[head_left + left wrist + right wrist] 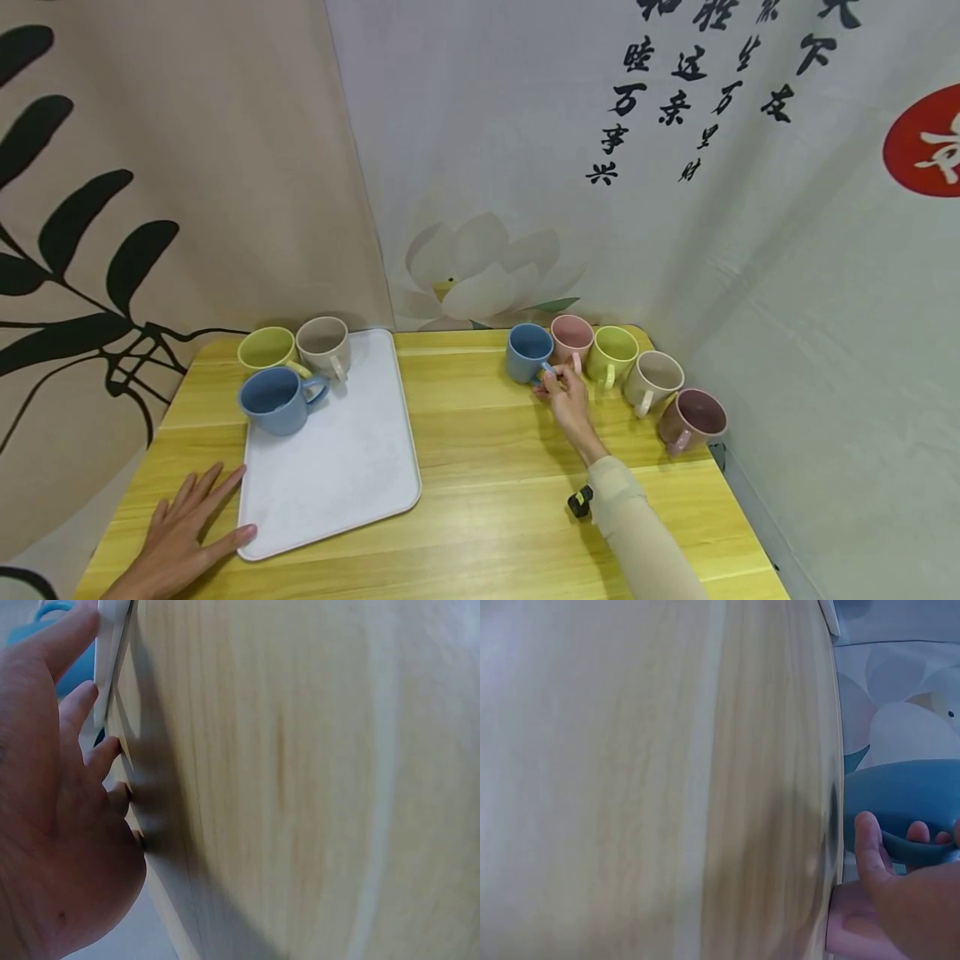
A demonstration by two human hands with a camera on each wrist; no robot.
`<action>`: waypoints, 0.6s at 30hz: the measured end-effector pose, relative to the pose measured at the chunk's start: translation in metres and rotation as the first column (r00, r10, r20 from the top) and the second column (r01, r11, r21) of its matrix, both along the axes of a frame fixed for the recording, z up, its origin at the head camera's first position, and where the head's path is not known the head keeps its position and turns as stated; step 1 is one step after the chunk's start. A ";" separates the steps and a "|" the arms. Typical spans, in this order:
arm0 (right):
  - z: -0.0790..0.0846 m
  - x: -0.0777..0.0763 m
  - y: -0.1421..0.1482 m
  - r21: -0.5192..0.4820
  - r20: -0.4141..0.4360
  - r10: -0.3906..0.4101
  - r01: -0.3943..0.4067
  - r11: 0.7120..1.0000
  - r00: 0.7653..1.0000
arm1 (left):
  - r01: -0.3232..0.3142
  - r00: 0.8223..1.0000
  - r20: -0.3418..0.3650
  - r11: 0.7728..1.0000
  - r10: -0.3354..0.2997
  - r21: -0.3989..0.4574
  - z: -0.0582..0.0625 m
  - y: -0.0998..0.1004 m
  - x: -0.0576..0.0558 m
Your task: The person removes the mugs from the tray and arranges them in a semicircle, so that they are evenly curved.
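I saw the right hand pinch a blue mug. Leftward lay the tray, touched by the spread left hand.

Mugs are blue, pink, yellow-green, cream and mauve, the tray white, the table yellow wood-grained.

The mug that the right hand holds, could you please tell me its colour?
The mug is blue; the head view shows it best.

Head view brightly lit, soft glare noted on tabletop, wrist views dimmer, bluish, shadow cast beside left hand.
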State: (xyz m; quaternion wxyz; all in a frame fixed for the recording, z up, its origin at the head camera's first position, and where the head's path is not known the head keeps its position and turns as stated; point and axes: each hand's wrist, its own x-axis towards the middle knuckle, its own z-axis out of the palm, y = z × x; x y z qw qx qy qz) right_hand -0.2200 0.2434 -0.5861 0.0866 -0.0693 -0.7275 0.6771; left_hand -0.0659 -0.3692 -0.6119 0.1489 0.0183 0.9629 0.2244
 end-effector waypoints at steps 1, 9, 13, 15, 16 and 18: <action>0.000 0.000 0.000 0.004 0.005 0.001 -0.001 1.000 1.000 | 0.000 1.000 0.001 1.000 0.000 -0.003 0.001 0.000 0.000; -0.002 -0.003 0.002 0.017 0.010 0.007 -0.008 1.000 1.000 | 0.004 1.000 -0.028 1.000 -0.004 0.002 -0.001 -0.001 0.000; -0.006 -0.004 0.003 0.018 0.016 0.001 -0.001 1.000 1.000 | 0.006 0.999 -0.040 1.000 -0.005 0.011 -0.005 -0.003 0.000; -0.007 -0.005 0.004 0.020 0.021 0.000 -0.001 1.000 1.000 | 0.004 0.999 -0.041 1.000 -0.003 0.013 -0.005 -0.003 0.000; -0.007 -0.005 0.005 0.021 0.022 0.000 0.000 1.000 1.000 | 0.002 0.999 -0.038 1.000 -0.001 0.015 -0.005 -0.003 0.000; -0.008 -0.005 0.005 0.026 0.027 -0.003 0.002 1.000 1.000 | 0.001 0.999 -0.037 1.000 0.000 0.018 -0.005 -0.003 0.000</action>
